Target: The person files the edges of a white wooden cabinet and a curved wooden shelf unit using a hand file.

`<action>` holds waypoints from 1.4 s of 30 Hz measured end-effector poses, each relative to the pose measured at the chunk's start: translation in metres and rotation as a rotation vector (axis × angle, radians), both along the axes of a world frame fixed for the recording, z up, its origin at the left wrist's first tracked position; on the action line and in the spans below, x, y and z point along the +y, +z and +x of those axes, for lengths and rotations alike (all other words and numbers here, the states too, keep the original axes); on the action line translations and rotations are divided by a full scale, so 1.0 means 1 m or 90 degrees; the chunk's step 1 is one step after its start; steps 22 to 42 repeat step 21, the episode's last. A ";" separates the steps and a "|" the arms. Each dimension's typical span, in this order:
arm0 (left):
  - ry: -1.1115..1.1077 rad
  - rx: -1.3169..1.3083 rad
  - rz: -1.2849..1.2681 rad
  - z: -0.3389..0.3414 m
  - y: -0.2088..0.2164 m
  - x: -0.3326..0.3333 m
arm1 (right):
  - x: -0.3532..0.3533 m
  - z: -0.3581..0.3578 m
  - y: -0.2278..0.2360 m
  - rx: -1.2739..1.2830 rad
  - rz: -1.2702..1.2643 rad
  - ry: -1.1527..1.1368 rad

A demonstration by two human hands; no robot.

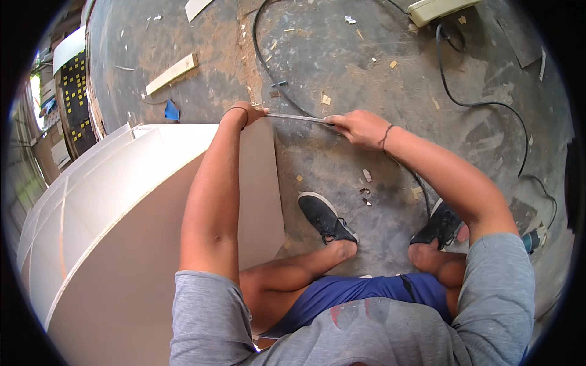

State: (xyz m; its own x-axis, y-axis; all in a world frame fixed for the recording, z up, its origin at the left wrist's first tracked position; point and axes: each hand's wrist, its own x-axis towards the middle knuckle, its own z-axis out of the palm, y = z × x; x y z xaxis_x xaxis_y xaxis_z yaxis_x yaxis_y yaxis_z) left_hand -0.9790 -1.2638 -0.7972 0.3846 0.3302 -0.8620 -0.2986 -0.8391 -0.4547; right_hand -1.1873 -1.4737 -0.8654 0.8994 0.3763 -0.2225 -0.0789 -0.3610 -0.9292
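Note:
A thin, straight grey strip [299, 118], metallic in look, stretches between my two hands above the floor; its exact kind I cannot make out. My left hand [246, 113] is closed on its left end, close by the far corner of a large white panel box [259, 177]. At the other end my right hand [360, 128] grips the strip, knuckles up, with part of it hidden in the fingers. The box, with a curved-looking pale edge and open compartments, stands at my left, partly behind my left arm.
A black cable [482, 104] winds across the dusty floor from a pale box-shaped unit [436, 11]. A wood offcut [172, 73], a blue scrap [172, 110] and several chips lie about. A teal power tool [536, 239] rests at right. My shoes [326, 216] flank the middle.

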 end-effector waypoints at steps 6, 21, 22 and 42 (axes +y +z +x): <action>-0.043 -0.056 0.032 0.010 -0.029 0.032 | 0.006 0.025 0.006 0.007 -0.066 0.043; -0.020 -0.156 0.113 -0.006 -0.007 -0.012 | 0.013 0.011 0.006 0.029 -0.095 0.026; -0.020 -0.156 0.113 -0.006 -0.007 -0.012 | 0.013 0.011 0.006 0.029 -0.095 0.026; -0.020 -0.156 0.113 -0.006 -0.007 -0.012 | 0.013 0.011 0.006 0.029 -0.095 0.026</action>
